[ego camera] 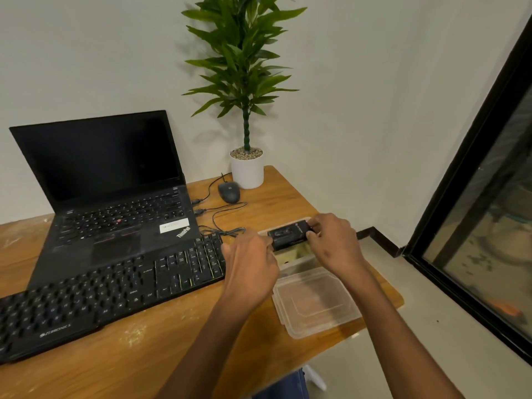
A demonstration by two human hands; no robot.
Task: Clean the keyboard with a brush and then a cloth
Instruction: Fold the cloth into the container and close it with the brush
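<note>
Two hands: both reach over the right side of the table [161,352], above a clear box.
Left hand [250,272]: its fingers are curled, and the tips pinch the left end of a small black case [289,237]. This grip is closed on the case.
Right hand [335,243]: its fingers and thumb pinch the right end of the same black case. This grip is closed on the case too.
Black case: it is flat and dark, held level between the two hands, just over the clear box. I cannot tell what is inside it.
Clear box [290,262]: a see-through plastic tub on the table, under the case. Most of it is hidden by the hands.
Lid [315,302]: a see-through plastic lid lies flat on the table, touching the near side of the clear box, close to the table's right edge.
Keyboard [95,300]: long and black, it lies slanted across the table, left of the hands. Its right end is just beside the left hand.
Laptop [115,197]: open and black with a dark screen, it sits behind the keyboard and touches it.
Mouse [229,192]: dark, on the table behind the hands, near the pot.
Cables [227,214]: thin black ones loop from the laptop's right side.
Plant [244,82]: tall and green in a white pot [247,171], at the back corner of the table.
Window [489,226]: a black frame with glass, on the right.
</note>
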